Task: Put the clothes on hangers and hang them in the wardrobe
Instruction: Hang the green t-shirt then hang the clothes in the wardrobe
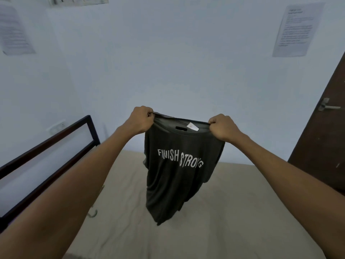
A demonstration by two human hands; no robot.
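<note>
**T-shirt held up by both hands over the bed**

Dark T-shirt (177,171) hangs mid-air at frame centre, stretched between the two hands at its top edge. Left hand (141,119) pinches the top edge at the shirt's 11 o'clock; right hand (223,128) pinches it at 1 o'clock. Hands are apart, both clamped on fabric. White print reads "FINISH STRONG"; a white tag (193,126) shows inside the collar. Shirt hem hangs just above the beige bed (242,212). Dark bed frame (56,144) at 9 o'clock, brown door (324,128) at 3 o'clock.
</note>
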